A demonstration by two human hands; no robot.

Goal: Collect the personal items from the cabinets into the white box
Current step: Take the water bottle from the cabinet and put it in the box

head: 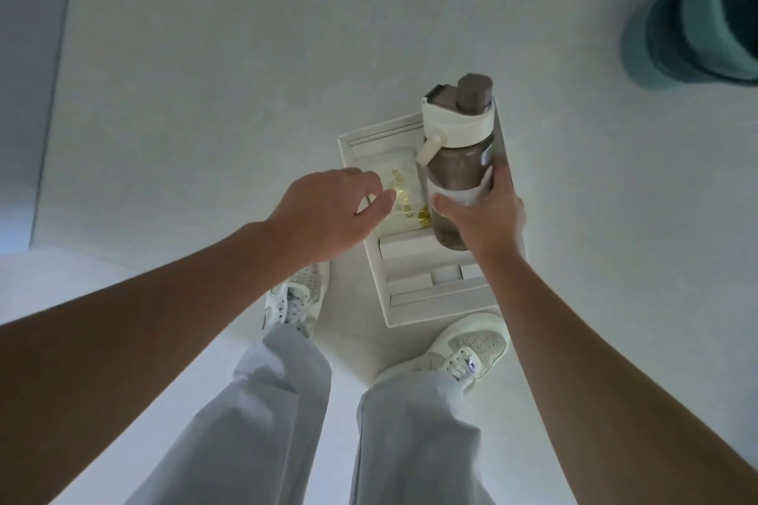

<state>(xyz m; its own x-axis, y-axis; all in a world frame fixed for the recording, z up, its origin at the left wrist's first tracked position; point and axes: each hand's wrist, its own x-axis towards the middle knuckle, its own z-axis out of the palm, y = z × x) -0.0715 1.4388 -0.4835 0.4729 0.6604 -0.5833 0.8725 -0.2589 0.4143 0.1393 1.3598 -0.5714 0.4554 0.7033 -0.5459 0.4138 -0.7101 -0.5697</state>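
Head view: right hand [480, 221] grips cylindrical translucent bottle [459, 160] over white box [377, 131].

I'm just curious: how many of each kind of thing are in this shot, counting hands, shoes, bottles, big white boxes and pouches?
hands: 2, left hand and right hand
shoes: 2, left shoe and right shoe
water bottle: 1
white box: 1
clear pouch: 1
Total: 7
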